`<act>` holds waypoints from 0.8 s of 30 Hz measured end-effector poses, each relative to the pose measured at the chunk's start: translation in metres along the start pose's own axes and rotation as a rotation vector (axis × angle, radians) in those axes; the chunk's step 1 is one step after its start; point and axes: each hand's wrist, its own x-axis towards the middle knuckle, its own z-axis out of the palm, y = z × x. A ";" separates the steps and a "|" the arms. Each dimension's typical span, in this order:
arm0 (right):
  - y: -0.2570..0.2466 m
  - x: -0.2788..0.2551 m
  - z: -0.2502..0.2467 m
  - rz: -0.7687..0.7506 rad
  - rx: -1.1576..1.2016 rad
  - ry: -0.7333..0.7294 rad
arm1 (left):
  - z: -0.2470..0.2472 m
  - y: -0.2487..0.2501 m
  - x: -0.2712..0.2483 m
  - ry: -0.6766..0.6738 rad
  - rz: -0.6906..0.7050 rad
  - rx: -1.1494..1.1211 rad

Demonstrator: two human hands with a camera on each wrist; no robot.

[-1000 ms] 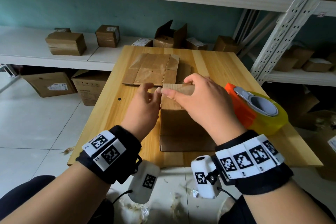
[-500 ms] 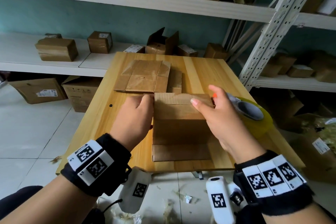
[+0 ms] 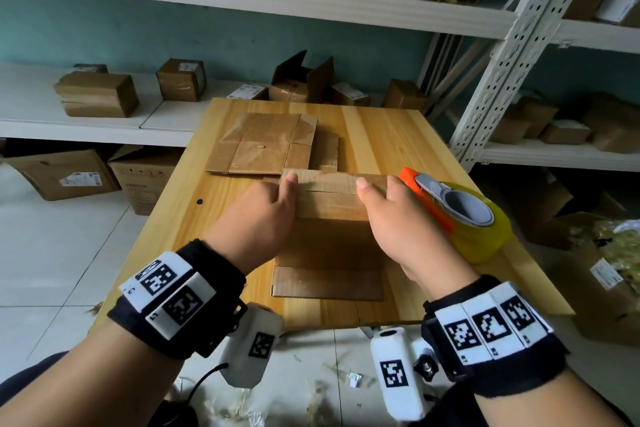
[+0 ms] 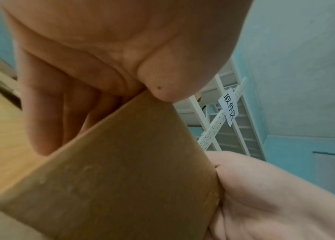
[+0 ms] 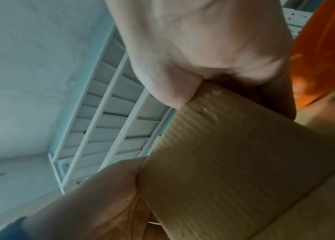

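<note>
1. We see a flattened box (image 3: 329, 250) lying on the worktop (image 3: 388, 135) near its front edge. Its near end lies flat on the wood.
2. Its far flap (image 3: 329, 180) is raised off the wood and held at both ends.
3. Our left grip (image 3: 256, 222) is closed on the flap's left end in a pinch. The thumb lies on the near face at the top edge, and the fingers (image 4: 39, 121) are curled behind the cardboard, as the left wrist view shows.
4. Our right grip (image 3: 398, 229) pinches the flap's right end the same way, with the thumb on the near face. The fingers wrap over the far side and are mostly hidden.
5. The two grips are apart, with a bare stretch of flap between them.
6. An orange tape dispenser (image 3: 464, 215) with a yellowish roll stands just right of the right grip, at the worktop's right edge. We cannot tell whether it touches the hand.
7. Flat cartons (image 3: 263, 146) lie behind the box toward the back of the worktop. The raised flap hides their near edge, so we cannot tell whether they touch.
8. White shelves (image 3: 173, 128) beyond the worktop carry brown parcels (image 3: 97, 94).
</note>
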 end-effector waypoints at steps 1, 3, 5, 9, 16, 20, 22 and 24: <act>0.000 0.002 0.000 -0.005 -0.015 0.009 | 0.001 -0.001 -0.001 0.035 0.026 0.035; 0.002 0.007 0.000 -0.037 -0.067 0.041 | 0.002 -0.003 -0.001 0.125 0.075 0.105; 0.003 0.007 -0.001 -0.075 -0.122 0.094 | 0.001 -0.004 -0.001 0.165 0.092 0.137; 0.002 0.001 -0.002 -0.013 -0.074 0.049 | 0.002 -0.002 0.003 0.084 0.030 0.165; 0.003 -0.010 -0.011 -0.002 -0.033 -0.014 | -0.004 -0.004 0.005 -0.095 -0.007 0.043; 0.009 -0.004 -0.011 -0.041 -0.037 0.044 | -0.003 0.006 -0.002 0.046 0.046 0.074; 0.010 -0.001 -0.013 -0.080 -0.070 0.107 | -0.003 0.008 -0.004 0.101 0.065 0.055; 0.014 0.004 -0.014 -0.144 -0.079 0.201 | -0.004 0.008 -0.006 0.139 0.080 0.026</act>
